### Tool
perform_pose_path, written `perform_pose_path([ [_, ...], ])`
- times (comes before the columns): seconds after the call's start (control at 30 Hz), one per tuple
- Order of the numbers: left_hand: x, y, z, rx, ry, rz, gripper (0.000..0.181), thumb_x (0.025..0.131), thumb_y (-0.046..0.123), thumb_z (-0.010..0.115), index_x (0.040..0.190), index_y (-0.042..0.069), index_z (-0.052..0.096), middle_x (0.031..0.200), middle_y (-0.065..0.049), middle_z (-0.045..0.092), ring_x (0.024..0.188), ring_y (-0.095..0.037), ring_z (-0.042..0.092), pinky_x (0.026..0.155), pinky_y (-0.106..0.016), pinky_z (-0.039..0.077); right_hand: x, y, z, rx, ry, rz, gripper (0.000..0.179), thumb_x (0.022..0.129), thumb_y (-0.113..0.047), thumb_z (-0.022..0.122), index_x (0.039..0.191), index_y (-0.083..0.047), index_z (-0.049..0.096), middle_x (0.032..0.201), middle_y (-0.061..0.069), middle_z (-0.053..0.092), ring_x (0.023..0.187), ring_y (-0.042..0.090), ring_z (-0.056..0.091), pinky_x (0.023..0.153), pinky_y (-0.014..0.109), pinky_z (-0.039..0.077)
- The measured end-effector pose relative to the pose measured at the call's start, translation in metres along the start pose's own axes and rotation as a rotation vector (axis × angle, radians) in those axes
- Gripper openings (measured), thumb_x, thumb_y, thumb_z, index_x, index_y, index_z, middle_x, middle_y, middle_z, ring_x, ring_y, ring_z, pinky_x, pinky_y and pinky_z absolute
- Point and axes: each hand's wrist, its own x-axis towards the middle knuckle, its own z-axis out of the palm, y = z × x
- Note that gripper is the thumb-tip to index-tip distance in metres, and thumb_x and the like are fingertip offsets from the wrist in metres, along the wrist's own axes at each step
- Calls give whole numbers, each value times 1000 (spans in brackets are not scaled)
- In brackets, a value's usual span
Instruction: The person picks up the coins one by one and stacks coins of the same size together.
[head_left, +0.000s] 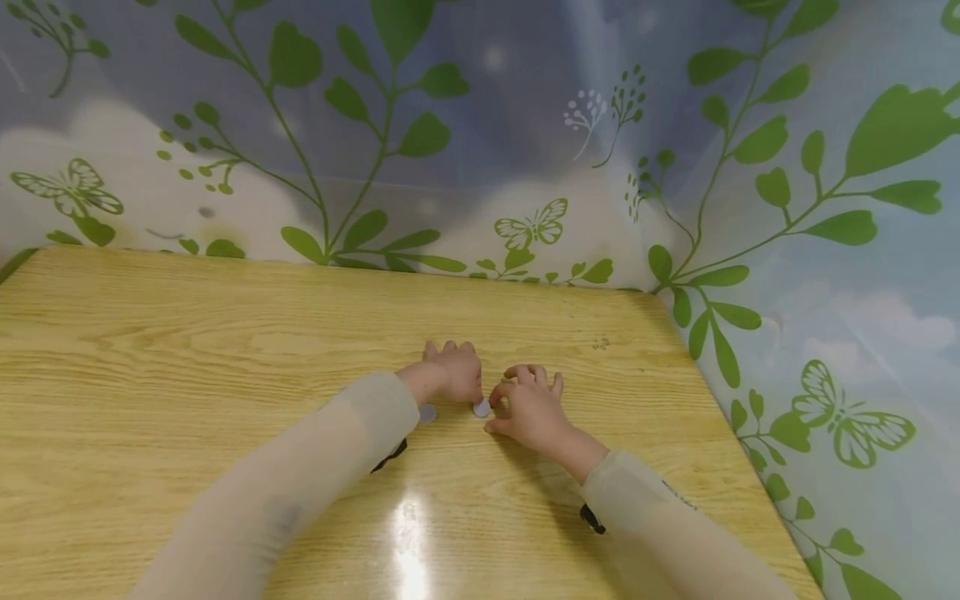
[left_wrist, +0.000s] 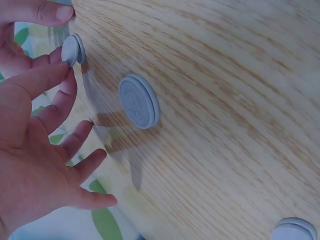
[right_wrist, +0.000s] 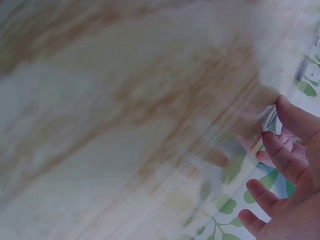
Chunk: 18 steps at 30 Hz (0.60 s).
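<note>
My left hand (head_left: 452,372) reaches over the table from the left. Its thumb and finger tips pinch the edge of a small grey coin (left_wrist: 70,50), which overlaps a second grey coin (left_wrist: 81,49) lying against the tabletop. My right hand (head_left: 534,412) rests just to the right of this pair, fingers spread and curved. In the left wrist view its thumb stands apart from the coins, while one finger comes right up to their edge. A stack of two grey coins (left_wrist: 137,101), the upper one embossed, lies beside the left hand.
More stacked grey coins (left_wrist: 294,230) lie at the corner of the left wrist view. The wood-grained table (head_left: 225,350) meets a leaf-and-butterfly patterned curtain (head_left: 420,192) at the back and right. Dark devices (head_left: 390,456) show beneath the pale sleeves (head_left: 300,475).
</note>
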Motion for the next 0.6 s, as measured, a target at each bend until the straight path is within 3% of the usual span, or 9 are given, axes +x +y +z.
perform_pose_path([
  [0.33,2,-1,3,13,3,-9,18,89,31,61,88,14,67,125,-11,50,124,-34,39,110,-64,10,0,0,1,-4,-6,-3,20,76,-33,76,88,-19,69,131,13,47,128,40,31,102,73,10],
  [0.6,-1,-11,-2,-24,84,-13,28,93,35,53,80,15,66,120,-13,53,122,-37,41,109,-65,14,1,1,0,-4,0,11,22,75,-34,78,89,-20,69,131,12,47,129,39,31,103,72,8],
])
